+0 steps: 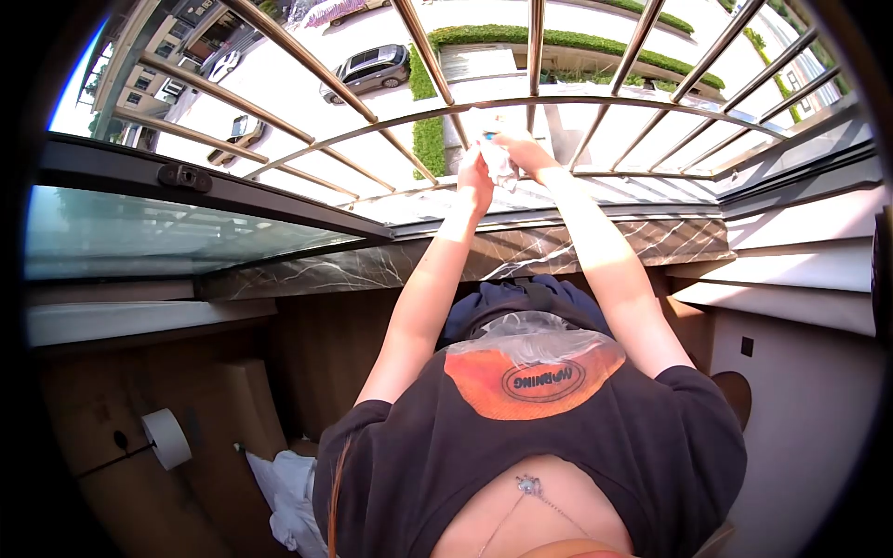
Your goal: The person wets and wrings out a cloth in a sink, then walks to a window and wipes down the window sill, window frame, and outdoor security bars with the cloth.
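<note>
Both arms reach forward over the sill to the metal window bars. My left hand [476, 179] has its fingers closed on a white, crumpled cloth [502, 175] that hangs down between the hands. From the right, my right hand [523, 151] also grips the cloth near its top, where a small blue spot shows. Strong sunlight washes out the fingers and the upper part of the cloth. The curved window bars [536, 46] stand just behind the hands; whether the cloth touches a bar I cannot tell.
A dark marbled sill [642, 244] runs under the arms. At the left is a sliding glass pane [186, 232]. White folded blinds [791, 270] hang at the right. Below left are a white roll [167, 439] and white fabric [296, 502]. Cars and hedges lie outside.
</note>
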Demonstrator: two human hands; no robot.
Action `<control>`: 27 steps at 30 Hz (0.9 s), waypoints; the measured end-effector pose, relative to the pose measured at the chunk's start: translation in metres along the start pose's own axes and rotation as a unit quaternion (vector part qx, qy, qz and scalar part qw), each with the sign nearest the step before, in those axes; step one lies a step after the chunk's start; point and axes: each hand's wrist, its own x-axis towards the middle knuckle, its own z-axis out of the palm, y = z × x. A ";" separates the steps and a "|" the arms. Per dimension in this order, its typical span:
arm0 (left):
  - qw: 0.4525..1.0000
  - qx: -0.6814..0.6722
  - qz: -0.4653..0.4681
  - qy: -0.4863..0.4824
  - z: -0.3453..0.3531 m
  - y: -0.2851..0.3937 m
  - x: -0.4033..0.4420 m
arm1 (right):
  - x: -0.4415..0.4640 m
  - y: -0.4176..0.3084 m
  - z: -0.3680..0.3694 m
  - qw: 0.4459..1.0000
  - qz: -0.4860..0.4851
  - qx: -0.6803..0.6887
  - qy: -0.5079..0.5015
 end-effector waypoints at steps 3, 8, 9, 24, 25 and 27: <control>0.997 -0.009 -0.049 -0.060 0.013 0.011 -0.019 | -0.017 0.001 0.005 0.965 0.117 0.235 0.020; 0.995 0.011 0.022 -0.096 0.011 0.004 -0.001 | -0.030 -0.004 0.005 0.949 0.056 0.304 0.052; 0.988 0.030 0.054 -0.139 0.012 0.004 0.000 | -0.030 0.001 0.000 0.936 0.065 0.344 0.019; 0.917 0.368 0.156 -0.020 0.053 0.020 -0.005 | -0.034 -0.004 -0.044 0.980 -0.084 0.071 0.168; 0.914 0.378 0.144 -0.026 0.051 0.022 -0.002 | -0.031 -0.002 -0.046 0.976 -0.069 0.062 0.196; 0.939 0.339 0.032 -0.057 0.051 0.032 -0.003 | -0.024 0.001 -0.044 0.960 -0.061 0.062 0.267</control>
